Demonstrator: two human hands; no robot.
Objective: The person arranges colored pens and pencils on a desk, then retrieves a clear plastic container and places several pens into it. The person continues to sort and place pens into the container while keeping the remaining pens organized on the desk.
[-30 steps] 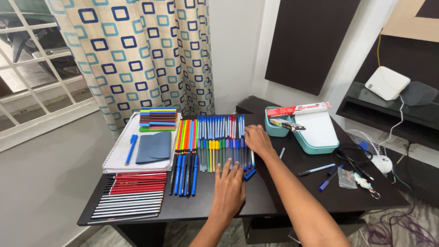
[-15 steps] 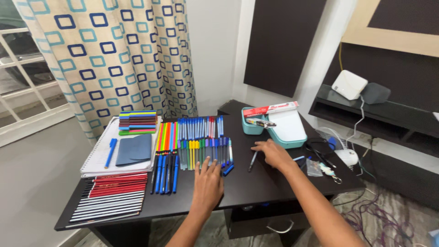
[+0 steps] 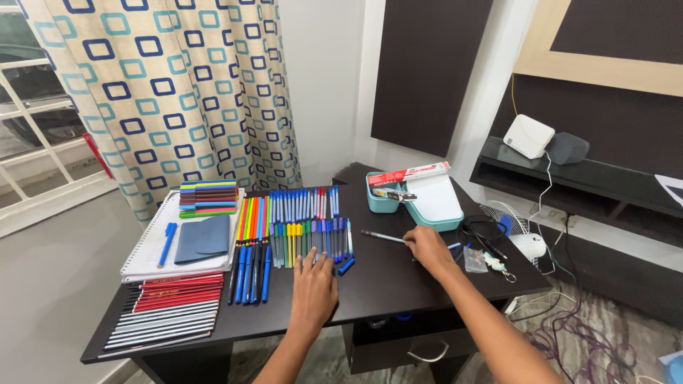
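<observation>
A dark table (image 3: 398,284) stands by a patterned curtain (image 3: 178,92) and white wall. At nine o'clock lie stacked pencils (image 3: 171,309) and a notebook (image 3: 153,245). Centre, rows of coloured pens (image 3: 292,220). The left hand (image 3: 313,295) rests flat just below them, fingers spread, holding nothing. At two o'clock from it, the right hand (image 3: 429,249) pinches one pen (image 3: 383,237) by its end, fingers closed round it. A careless sweep could scatter the rows. A teal box (image 3: 420,203) sits beyond.

We see a slim grey pen (image 3: 383,236) pinched at one end, lying nearly level just above the dark worktop (image 3: 384,277), well in from its right edge, tip pointing left.
</observation>
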